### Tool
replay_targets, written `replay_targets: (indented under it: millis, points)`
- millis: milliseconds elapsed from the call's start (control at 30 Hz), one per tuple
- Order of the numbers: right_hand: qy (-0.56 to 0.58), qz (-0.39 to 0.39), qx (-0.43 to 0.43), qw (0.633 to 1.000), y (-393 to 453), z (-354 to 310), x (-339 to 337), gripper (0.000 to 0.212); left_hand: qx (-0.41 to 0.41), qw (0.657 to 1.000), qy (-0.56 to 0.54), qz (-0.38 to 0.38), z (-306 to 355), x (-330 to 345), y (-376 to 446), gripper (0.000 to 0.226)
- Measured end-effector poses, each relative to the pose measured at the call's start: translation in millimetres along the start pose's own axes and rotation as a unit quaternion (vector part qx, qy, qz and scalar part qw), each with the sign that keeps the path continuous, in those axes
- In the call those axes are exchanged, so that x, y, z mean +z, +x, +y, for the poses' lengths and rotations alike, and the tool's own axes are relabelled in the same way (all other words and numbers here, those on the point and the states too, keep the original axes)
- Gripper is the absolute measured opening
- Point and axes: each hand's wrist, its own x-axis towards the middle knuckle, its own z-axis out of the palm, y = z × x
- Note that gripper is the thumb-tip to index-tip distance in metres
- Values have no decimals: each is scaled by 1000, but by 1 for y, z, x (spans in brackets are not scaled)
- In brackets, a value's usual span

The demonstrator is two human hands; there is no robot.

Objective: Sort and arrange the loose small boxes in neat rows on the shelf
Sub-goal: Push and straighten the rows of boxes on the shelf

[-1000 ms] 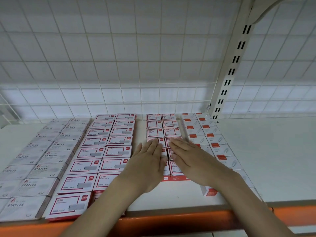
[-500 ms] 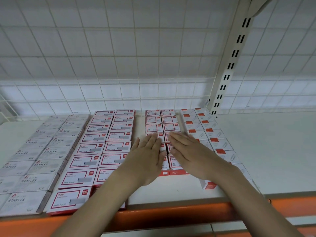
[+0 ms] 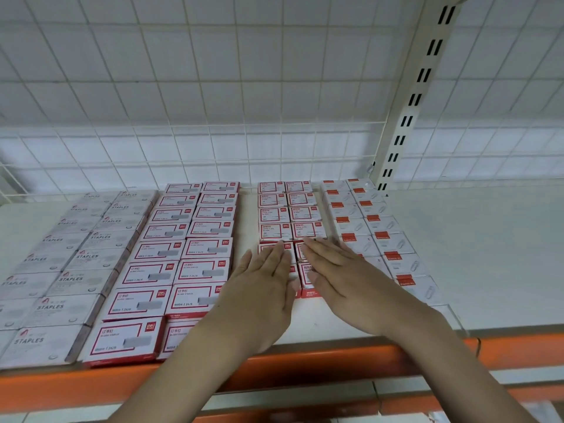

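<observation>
While flat, both hands [image 3: 305, 288] seemingly press the small boxes [image 3: 288, 213].

small boxes [image 3: 276, 214]: red-and-white, lying flat in two neat columns, running from my shelf's [image 3: 488, 254] back edge frontward.

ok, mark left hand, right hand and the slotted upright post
left hand [image 3: 262, 296], head view, back of the hand.
right hand [image 3: 348, 288], head view, back of the hand.
slotted upright post [image 3: 410, 99], head view, painted face beside the slots.
</observation>
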Motion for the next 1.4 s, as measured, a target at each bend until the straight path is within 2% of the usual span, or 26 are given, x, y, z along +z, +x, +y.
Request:
replay_targets:
  millis: [467,767,900,967,1133,1400]
  points:
    - [-2,-1,10,1000,4,-1,3,52,22,999,-35,-1,-10,3,7,53]
    - [3,6,9,1000,-17,-2,3,51,29,999,-9,19,-3,7,-16,53]
    - [-28,8,10,1000,-19,-1,9,57,34,999,8,18,-5,9,-19,52]
    - [-32,8,14,999,-19,-1,11,57,37,999,27,17,-6,10,-18,55]
    - [-68,29,13,997,-16,-3,14,73,41,998,50,21,-11,10,-14,68]
    - [-90,36,21,995,-13,-6,16,67,69,997,37,12,-15,6,-8,71]
